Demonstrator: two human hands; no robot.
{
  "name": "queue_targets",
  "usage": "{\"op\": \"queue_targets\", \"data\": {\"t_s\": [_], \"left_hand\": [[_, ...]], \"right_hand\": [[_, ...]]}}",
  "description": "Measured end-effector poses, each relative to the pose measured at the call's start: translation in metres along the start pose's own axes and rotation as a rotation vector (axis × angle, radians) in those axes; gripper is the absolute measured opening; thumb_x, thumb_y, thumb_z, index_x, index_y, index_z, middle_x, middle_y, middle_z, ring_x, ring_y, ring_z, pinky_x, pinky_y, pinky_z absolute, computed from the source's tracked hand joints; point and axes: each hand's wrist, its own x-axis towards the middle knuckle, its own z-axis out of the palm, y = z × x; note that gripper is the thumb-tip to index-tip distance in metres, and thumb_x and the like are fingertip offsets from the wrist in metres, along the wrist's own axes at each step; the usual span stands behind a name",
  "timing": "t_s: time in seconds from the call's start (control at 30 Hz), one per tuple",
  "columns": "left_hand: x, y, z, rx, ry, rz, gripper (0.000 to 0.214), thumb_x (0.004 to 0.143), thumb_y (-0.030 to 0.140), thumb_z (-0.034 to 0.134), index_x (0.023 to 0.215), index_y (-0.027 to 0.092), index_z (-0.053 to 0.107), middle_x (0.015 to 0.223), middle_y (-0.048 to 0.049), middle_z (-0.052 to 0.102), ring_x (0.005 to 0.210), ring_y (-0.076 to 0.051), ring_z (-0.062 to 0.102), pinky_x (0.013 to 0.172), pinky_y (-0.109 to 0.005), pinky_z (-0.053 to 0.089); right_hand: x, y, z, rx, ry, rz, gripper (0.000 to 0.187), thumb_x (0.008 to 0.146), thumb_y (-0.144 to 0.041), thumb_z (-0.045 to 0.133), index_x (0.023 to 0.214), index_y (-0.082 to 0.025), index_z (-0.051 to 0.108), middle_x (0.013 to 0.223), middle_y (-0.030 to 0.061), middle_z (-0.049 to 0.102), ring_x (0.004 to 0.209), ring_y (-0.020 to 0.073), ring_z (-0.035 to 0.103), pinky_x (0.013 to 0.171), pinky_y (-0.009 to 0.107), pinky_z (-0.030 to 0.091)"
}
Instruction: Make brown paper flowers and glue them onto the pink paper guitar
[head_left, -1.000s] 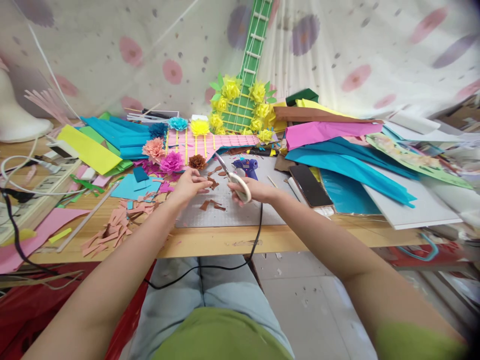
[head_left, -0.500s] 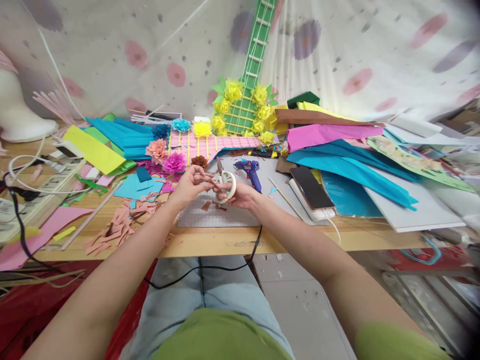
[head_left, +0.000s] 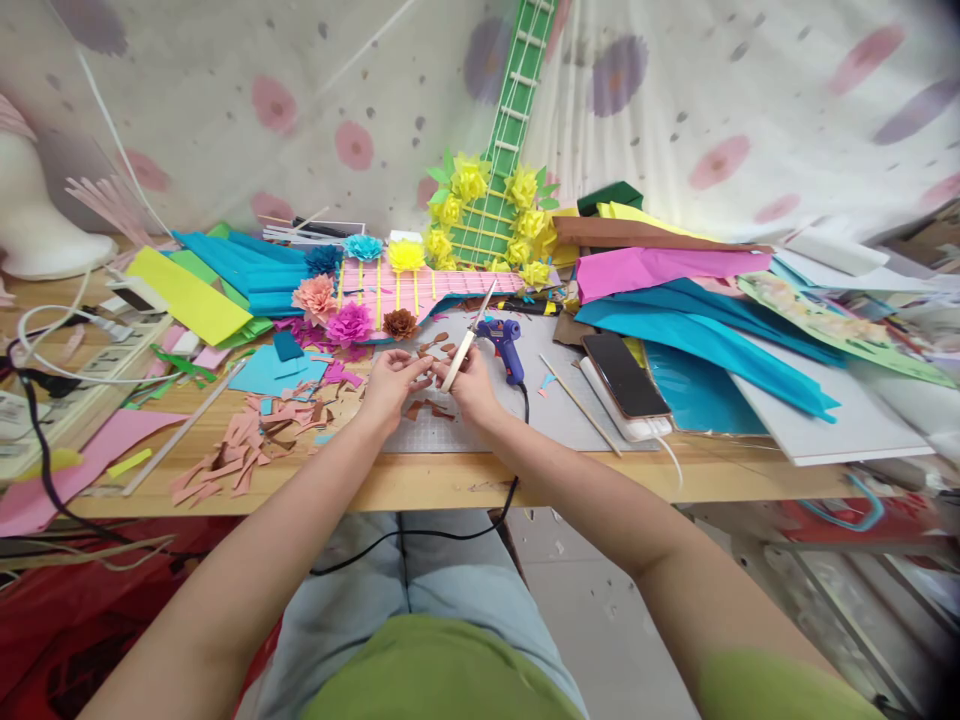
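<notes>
My right hand is closed around a pair of scissors with cream handles. Their blades point up and away from me, above the grey cutting mat. Close beside it, my left hand has its fingers pinched together, the tips meeting those of my right hand. Whatever is between these fingertips is too small to make out. Small brown paper pieces lie on the mat below and beyond my hands. Just right of the scissors lies a blue glue gun.
A pink paper guitar with paper flowers lies behind my hands; a green one leans on the curtain. Paper scraps spread leftward. A stick, a phone and blue paper sheets are on the right.
The scissors have turned in my right hand, so the handles now show edge-on and the blades point up-right. My left hand has shifted slightly right and down. Brown pieces beyond the hands have come into view.
</notes>
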Motion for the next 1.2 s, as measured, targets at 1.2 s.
{"op": "queue_targets", "data": {"t_s": [1.2], "left_hand": [[0.014,0.031,-0.021,0.112,-0.062,0.052,0.041,0.054,0.013,0.075,0.077,0.019,0.042,0.068,0.0008,0.065,0.07,-0.016,0.068,0.068,-0.031,0.056]], "right_hand": [[0.006,-0.054,-0.06,-1.208,-0.56,-0.083,0.051,0.074,-0.066,0.054,0.1,-0.022,0.053,0.091,0.0048,0.063,0.079,0.0212,0.057,0.071,0.03,0.041]]}}
